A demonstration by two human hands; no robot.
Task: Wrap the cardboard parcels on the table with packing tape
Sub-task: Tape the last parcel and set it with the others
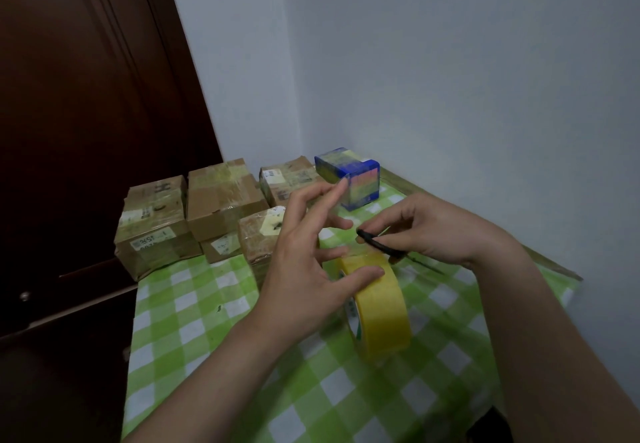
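While right hand (pixel 440 231) grips black scissors (pixel 375 241), left hand (pixel 304 269) splays, thumb on yellow tape roll (pixel 384 318).

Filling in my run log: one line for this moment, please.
left hand thumb on tape roll | right hand grips scissors | parcels behind roll

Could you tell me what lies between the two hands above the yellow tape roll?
In the head view, black scissors held in the right hand point toward the left hand.
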